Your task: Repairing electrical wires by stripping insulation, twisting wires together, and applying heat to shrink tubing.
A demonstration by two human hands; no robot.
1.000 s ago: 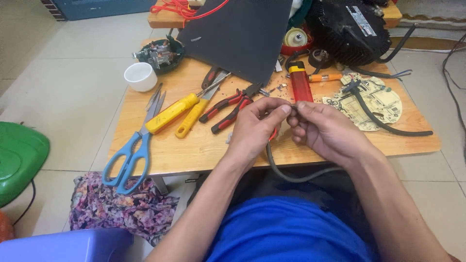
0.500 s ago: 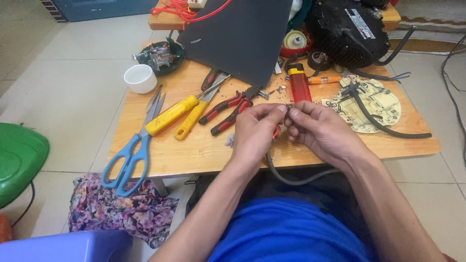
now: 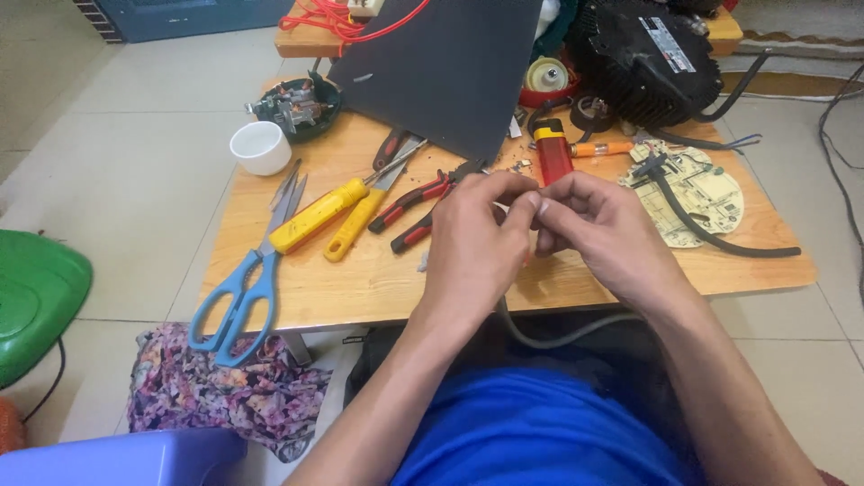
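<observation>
The blue scissors (image 3: 241, 286) hang over the table's (image 3: 360, 283) left edge. Your left hand (image 3: 472, 247) and right hand (image 3: 598, 234) pinch the grey cable's (image 3: 558, 337) end above the near edge. The cable loops down toward your lap, then right.

Bare forearms, bare hands (image 3: 540, 234), bright blue garment (image 3: 540, 432)

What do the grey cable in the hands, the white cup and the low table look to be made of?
Grey cable: likely rubber or soft plastic sheath, matte, since it sags in a smooth loop below the left hand and right hand. White cup: glossy, thick-walled, probably ceramic, possibly plastic. Table: wood or wood-look laminate, light grain, slight sheen.
</observation>
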